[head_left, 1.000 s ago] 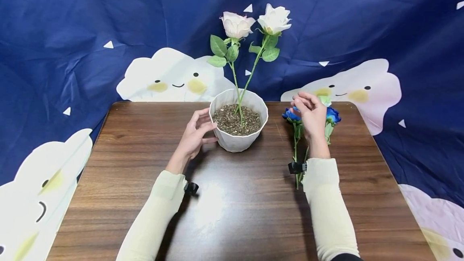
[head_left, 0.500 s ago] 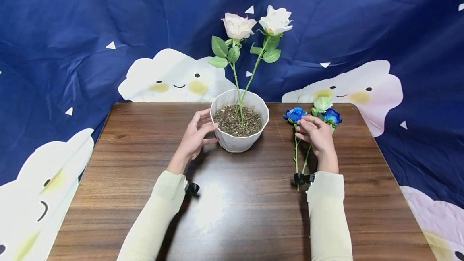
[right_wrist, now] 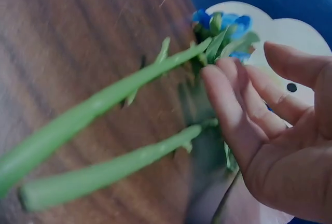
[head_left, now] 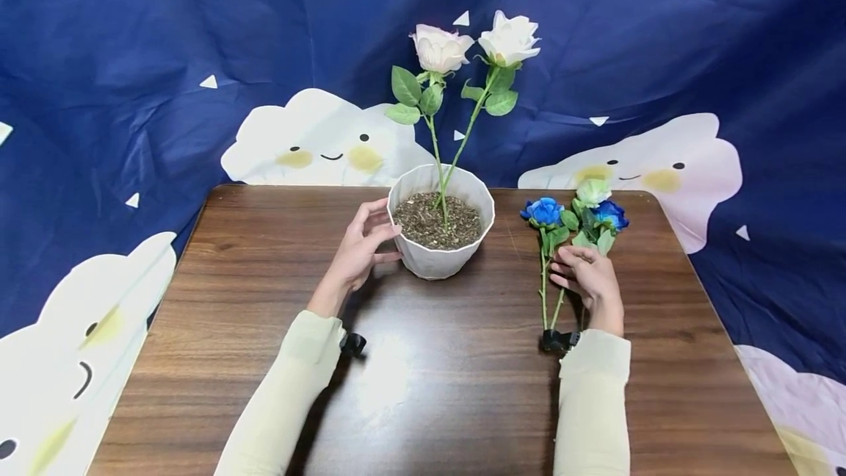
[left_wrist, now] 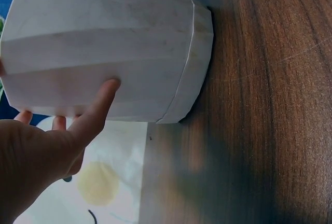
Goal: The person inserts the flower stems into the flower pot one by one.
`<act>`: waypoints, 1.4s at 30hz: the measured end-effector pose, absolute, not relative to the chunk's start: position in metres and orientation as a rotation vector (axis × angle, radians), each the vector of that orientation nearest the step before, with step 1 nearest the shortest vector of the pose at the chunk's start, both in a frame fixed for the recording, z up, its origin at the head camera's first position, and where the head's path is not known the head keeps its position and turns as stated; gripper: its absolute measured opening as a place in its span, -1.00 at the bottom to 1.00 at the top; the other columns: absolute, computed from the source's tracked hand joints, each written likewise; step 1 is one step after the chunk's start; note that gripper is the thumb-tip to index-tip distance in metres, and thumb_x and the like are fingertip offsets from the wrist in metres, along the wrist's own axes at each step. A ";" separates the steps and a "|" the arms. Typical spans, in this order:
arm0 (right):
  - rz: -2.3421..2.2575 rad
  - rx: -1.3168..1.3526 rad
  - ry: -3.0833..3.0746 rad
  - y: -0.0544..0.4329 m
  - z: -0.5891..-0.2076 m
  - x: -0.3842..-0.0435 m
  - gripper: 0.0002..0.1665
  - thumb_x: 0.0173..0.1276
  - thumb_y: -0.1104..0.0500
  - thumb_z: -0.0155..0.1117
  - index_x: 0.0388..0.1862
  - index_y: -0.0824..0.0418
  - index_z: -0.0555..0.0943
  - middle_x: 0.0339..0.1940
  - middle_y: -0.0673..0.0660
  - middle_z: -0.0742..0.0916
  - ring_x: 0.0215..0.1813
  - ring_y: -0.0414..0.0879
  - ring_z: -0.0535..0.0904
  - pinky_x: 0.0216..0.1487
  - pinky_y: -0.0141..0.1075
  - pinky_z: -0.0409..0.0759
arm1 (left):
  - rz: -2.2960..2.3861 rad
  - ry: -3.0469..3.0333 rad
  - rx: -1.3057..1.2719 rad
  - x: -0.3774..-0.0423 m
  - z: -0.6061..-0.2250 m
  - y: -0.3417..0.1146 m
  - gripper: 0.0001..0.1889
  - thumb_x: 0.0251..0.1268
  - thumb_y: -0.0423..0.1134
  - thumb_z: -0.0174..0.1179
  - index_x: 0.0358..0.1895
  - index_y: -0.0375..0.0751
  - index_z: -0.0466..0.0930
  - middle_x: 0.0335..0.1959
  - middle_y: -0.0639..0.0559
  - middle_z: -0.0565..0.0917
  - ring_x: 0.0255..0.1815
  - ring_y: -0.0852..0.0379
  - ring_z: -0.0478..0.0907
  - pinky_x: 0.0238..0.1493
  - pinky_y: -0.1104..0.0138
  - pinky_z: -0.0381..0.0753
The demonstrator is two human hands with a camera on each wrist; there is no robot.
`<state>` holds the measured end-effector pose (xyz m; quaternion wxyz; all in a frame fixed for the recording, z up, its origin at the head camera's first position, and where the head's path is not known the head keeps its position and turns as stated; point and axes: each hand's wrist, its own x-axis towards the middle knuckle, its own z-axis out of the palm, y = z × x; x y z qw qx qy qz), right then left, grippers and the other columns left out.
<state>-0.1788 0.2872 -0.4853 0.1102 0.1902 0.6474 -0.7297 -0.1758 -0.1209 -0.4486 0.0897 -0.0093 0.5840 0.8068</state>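
A white faceted flowerpot with brown soil stands at the table's back middle. Planted in it are a pale pink rose and a white rose, their stems crossing low down. My left hand rests against the pot's left side; in the left wrist view one extended finger touches its wall. On the right lie a blue rose, a pale green rose and another blue rose. Over their stems hovers my right hand, fingers loosely bent, gripping nothing.
The wooden table carries everything. Close behind its back edge hangs a dark blue cloth printed with white clouds. A black wrist camera on the right arm overlaps the lower stem ends.
My right hand has come down and back toward me, from over the rose heads to beside the stems, uncovering the flowers. The left hand stays against the pot.
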 end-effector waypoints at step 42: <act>-2.417 0.645 1.849 0.259 -0.479 -0.191 -0.78 0.38 0.44 0.29 -0.02 0.31 0.57 -0.36 0.00 0.80 -0.30 -0.19 0.73 -0.34 -0.30 0.80 | 2.409 1.734 -0.020 -0.176 -0.448 -0.121 -0.35 0.34 -0.45 0.20 0.48 -0.19 0.24 0.36 -0.30 0.36 0.19 -0.12 0.46 0.02 -0.17 0.71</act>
